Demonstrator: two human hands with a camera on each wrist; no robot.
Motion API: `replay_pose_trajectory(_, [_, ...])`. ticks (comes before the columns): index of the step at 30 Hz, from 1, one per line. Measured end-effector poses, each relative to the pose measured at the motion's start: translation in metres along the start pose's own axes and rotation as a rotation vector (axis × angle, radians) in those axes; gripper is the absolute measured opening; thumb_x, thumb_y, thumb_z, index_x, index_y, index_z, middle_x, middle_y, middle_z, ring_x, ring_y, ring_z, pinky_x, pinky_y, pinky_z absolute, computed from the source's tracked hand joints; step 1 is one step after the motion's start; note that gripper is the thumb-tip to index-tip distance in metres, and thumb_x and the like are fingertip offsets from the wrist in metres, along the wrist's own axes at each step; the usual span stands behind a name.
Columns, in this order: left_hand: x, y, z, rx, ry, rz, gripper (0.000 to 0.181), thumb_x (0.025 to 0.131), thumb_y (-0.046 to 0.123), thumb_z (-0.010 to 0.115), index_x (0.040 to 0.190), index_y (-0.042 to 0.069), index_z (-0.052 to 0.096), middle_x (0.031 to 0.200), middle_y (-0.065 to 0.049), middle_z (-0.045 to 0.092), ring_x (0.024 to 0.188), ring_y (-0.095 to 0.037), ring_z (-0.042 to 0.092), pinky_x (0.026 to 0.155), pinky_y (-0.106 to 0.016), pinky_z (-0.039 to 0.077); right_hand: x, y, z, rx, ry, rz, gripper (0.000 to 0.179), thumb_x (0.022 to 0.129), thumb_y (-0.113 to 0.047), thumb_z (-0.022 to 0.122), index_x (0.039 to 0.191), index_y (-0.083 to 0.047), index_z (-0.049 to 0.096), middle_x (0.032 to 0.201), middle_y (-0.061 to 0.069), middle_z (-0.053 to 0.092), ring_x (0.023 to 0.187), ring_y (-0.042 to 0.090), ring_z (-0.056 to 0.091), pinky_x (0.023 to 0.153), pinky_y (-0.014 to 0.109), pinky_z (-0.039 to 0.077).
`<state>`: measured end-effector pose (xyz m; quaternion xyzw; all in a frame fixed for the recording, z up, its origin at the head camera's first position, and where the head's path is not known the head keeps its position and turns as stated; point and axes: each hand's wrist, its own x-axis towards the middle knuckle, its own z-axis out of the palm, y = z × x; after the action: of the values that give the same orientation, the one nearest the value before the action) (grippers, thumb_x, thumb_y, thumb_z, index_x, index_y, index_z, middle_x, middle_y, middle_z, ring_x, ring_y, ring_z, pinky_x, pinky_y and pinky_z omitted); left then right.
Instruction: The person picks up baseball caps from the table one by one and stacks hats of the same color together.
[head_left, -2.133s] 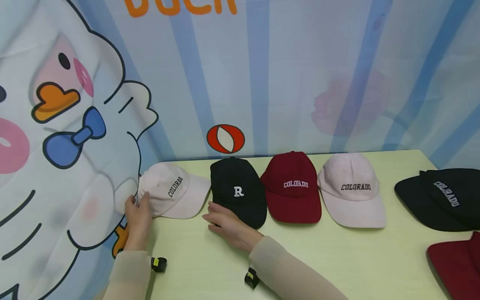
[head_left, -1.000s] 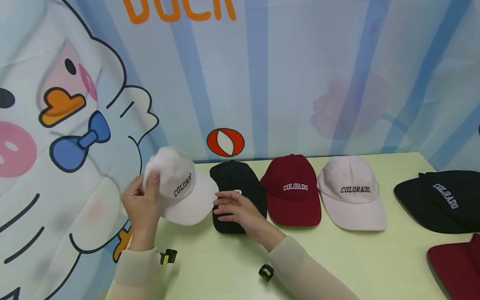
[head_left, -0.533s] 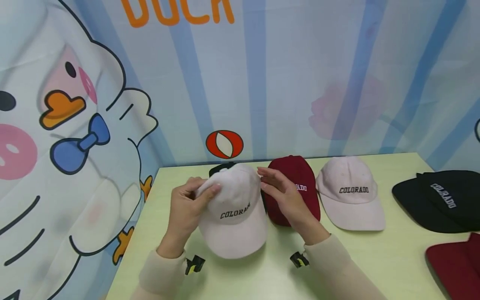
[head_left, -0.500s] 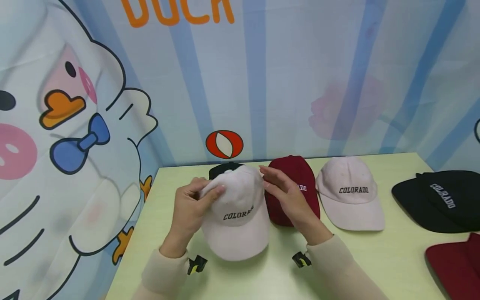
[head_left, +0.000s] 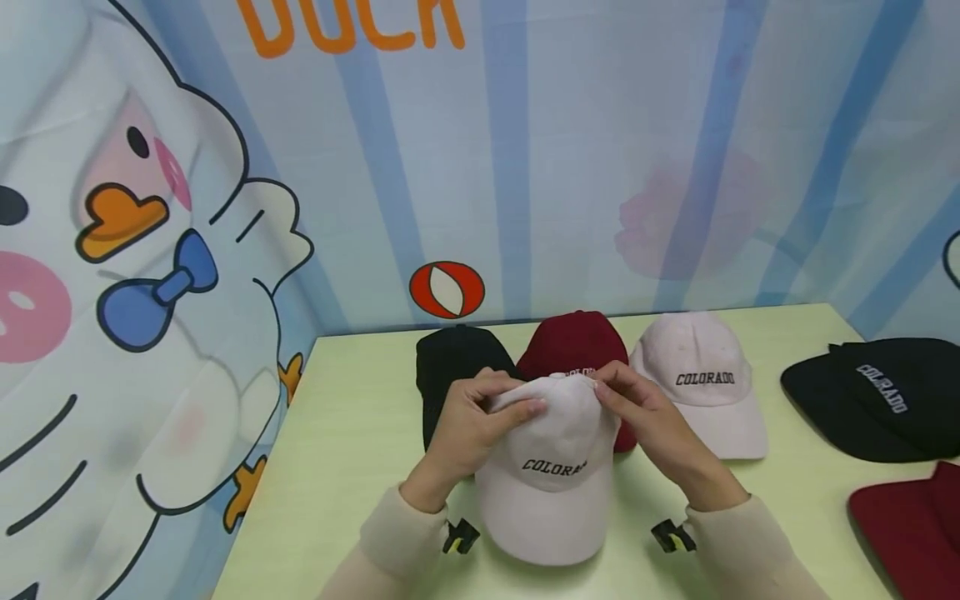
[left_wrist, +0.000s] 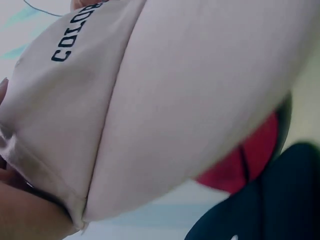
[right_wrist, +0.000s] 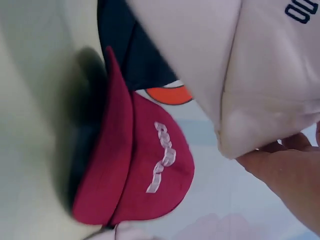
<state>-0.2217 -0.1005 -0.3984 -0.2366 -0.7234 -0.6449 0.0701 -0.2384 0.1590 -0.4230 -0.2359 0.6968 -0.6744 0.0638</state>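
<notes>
A pale pink baseball cap [head_left: 551, 508] with dark "COLORADO" lettering hangs above the table, brim toward me. My left hand [head_left: 468, 429] grips the left side of its crown, thumb on the front. On the crown's other side, my right hand [head_left: 663, 425] pinches the fabric. The brim [left_wrist: 190, 90] fills much of the left wrist view. In the right wrist view the cap's side edge [right_wrist: 265, 120] meets my fingers. Partly hidden behind it are a black cap [head_left: 453, 367] and a dark red cap [head_left: 573, 337].
Another pale pink cap [head_left: 705, 375] lies right of the red one. Farther right are a black cap [head_left: 885, 400] and a dark red cap [head_left: 911, 525] cut off by the frame. A printed cloth backdrop [head_left: 570, 167] rises behind the pale yellow table [head_left: 322, 467].
Lifted from the table's left end, the pink cap has moved right and toward me in my left hand. My right hand has gone from beside the black cap to pinching the pink cap.
</notes>
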Motion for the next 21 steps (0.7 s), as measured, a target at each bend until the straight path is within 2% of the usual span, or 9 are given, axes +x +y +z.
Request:
replay_pose_trajectory(3, [0.002,-0.006,0.013,-0.053,-0.006,-0.035,0.019,0.087,0.019,0.085,0.102,0.007,0.082,0.087,-0.01,0.075,0.09,-0.014,0.06,0.071,-0.026,0.052,-0.012,-0.001,-0.01,0.042,0.039,-0.018,0.016,0.111,-0.013,0.047,0.109,-0.021,0.061,0.106,-0.011,0.061,0.103,0.007,0.055,0.089,0.023,0.046])
replay_pose_trajectory(8, [0.006,-0.014,0.033,-0.177,-0.006,-0.116,0.03,0.086,0.027,0.086,0.104,0.003,0.08,0.094,0.001,0.075,0.091,-0.011,0.065,0.075,-0.024,0.056,-0.027,-0.005,-0.024,0.089,0.092,-0.078,0.022,0.111,-0.008,0.044,0.109,-0.02,0.062,0.101,-0.012,0.062,0.096,0.005,0.057,0.086,0.023,0.046])
replay_pose_trajectory(11, [0.011,-0.018,0.043,-0.223,0.004,-0.15,0.037,0.085,0.032,0.087,0.105,0.002,0.078,0.093,0.008,0.074,0.088,-0.009,0.065,0.075,-0.023,0.056,-0.033,-0.008,-0.032,0.117,0.123,-0.111,0.025,0.11,-0.005,0.042,0.107,-0.019,0.062,0.097,-0.011,0.062,0.09,0.005,0.059,0.08,0.024,0.048])
replay_pose_trajectory(16, [0.018,-0.025,0.058,-0.302,0.013,-0.204,0.048,0.083,0.036,0.088,0.108,-0.003,0.075,0.091,0.01,0.073,0.087,-0.007,0.063,0.075,-0.022,0.054,-0.043,-0.012,-0.041,0.157,0.186,-0.122,0.029,0.11,-0.002,0.042,0.104,-0.018,0.065,0.092,-0.008,0.062,0.085,0.007,0.06,0.075,0.025,0.049])
replay_pose_trajectory(19, [0.021,-0.03,0.065,-0.354,0.016,-0.232,0.047,0.085,0.033,0.086,0.107,-0.006,0.073,0.088,0.011,0.072,0.085,-0.006,0.062,0.073,-0.021,0.052,-0.048,-0.013,-0.046,0.178,0.212,-0.13,0.03,0.109,0.001,0.042,0.103,-0.016,0.066,0.091,-0.007,0.063,0.085,0.008,0.06,0.076,0.026,0.049])
replay_pose_trajectory(21, [0.023,-0.032,0.071,-0.395,0.022,-0.237,0.039,0.09,0.028,0.083,0.104,-0.007,0.073,0.086,0.011,0.072,0.084,-0.006,0.062,0.072,-0.021,0.051,-0.051,-0.014,-0.049,0.185,0.227,-0.138,0.03,0.109,0.002,0.042,0.103,-0.015,0.066,0.091,-0.007,0.064,0.086,0.008,0.059,0.077,0.026,0.048])
